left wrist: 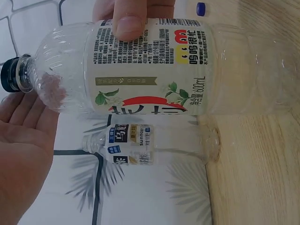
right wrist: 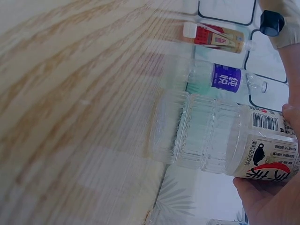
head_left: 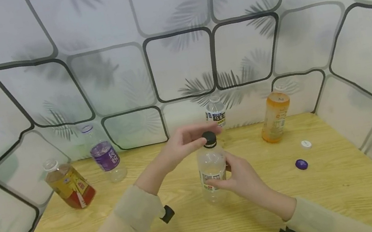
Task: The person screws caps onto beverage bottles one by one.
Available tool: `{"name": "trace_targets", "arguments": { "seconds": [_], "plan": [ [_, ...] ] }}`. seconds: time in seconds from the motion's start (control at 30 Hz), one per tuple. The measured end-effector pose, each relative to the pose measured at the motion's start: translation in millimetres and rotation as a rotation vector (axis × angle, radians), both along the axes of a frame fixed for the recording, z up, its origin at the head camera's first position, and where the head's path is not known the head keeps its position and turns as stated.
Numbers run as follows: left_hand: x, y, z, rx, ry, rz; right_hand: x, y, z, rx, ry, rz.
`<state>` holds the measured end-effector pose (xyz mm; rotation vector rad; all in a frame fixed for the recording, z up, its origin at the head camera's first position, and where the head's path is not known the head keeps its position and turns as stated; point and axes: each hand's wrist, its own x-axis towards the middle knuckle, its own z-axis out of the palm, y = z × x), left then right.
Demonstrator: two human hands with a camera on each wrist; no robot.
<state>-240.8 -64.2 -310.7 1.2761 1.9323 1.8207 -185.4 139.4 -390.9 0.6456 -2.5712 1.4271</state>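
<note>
Right hand (head_left: 242,178): gripped the label zone of the clear bottle (head_left: 212,171), thumb and fingers wrapped round it.
Left hand (head_left: 185,145): fingers loosely spread, hovering at the black cap (head_left: 209,138).
Clear bottle: stood upright on the wooden table (head_left: 349,187), between both hands.
Surroundings: loose purple cap (head_left: 301,164) and white cap (head_left: 306,144) lay to the right.

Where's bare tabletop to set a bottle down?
Free: the wood between the purple-label bottle and the clear bottle, and the front right below the purple cap. Crowded: the middle, where the right hand holds the clear bottle and the left hand touches its black cap.
</note>
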Motion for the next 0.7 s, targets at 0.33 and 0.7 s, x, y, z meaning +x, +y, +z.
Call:
{"name": "trace_targets", "arguments": {
  "seconds": [0.33, 0.7],
  "plan": [
    [7.6, 3.4, -0.2, -0.034, -0.046, 0.126, 0.0, -0.3, -0.8, -0.001, -0.006, 0.0],
    [33.0, 22.5, -12.1, 0.017, 0.013, 0.599, 2.2, -1.0, -0.2, 0.01, -0.01, -0.032]
  ]
}}
